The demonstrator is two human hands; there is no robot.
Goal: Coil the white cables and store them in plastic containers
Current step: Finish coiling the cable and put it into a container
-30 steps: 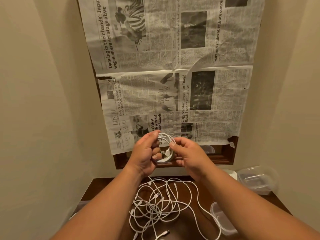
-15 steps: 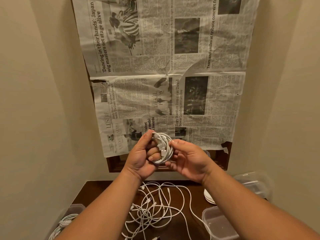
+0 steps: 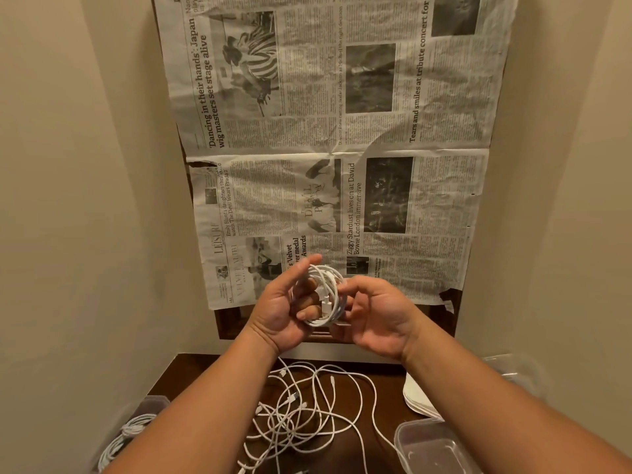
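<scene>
Both hands are raised in front of the newspaper (image 3: 342, 131) on the wall. The coil (image 3: 330, 292) of white cable sits between them, well above the counter (image 3: 191, 374).

The left hand (image 3: 278, 302) has its grip closed on the coil. Its fingers curl through the loop and its thumb points up past the top, slightly blurred. The right hand (image 3: 376, 313) meets the coil's right edge with the palm turned up. Its thumb is at the near side and its fingers curl behind, so the grip reads as a light pinch, though the loops hide the fingertips. A plug end lies across the coil's front.

Below, the cables (image 3: 301, 422) lie in a loose tangle on the counter, partly covered by both forearms and cut off at the bottom edge. At lower left, the left tub (image 3: 155, 401) holds wound white cable, and the left forearm hides much of it. At lower right, the clear right tub (image 3: 403, 436) is cut by the frame and the right forearm, and its inside cannot be made out. Behind it is a white stack (image 3: 415, 395), lids or plates, I cannot tell which. Against the right wall stands the far tub (image 3: 513, 367), blurred.
</scene>
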